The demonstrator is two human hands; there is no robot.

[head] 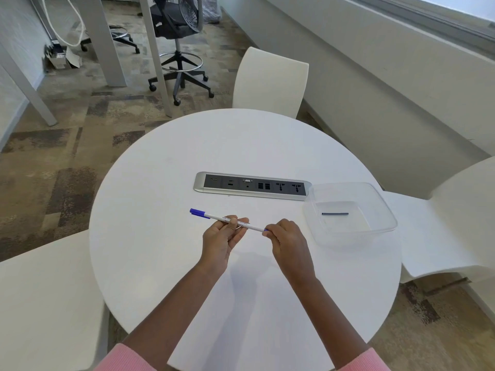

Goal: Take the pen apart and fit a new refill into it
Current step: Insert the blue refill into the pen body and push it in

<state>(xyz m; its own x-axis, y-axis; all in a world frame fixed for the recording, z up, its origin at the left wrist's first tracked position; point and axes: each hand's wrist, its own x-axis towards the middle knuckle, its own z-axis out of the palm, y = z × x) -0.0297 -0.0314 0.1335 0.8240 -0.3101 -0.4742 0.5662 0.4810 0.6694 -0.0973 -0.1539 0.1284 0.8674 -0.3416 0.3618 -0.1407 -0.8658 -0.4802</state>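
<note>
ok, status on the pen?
Left hand grips pen mid-barrel; right hand pinches its end. Pen still whole. Refill in tray. Nothing blocking.

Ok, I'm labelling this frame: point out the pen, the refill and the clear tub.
pen (pixel 214 216), head view, white barrel.
refill (pixel 335 213), head view, its middle.
clear tub (pixel 385 203), head view, right rim.

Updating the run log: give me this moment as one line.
left hand: holds pen barrel | right hand: grips pen's end | cap: on | refill: in container | pen: still assembled
</note>
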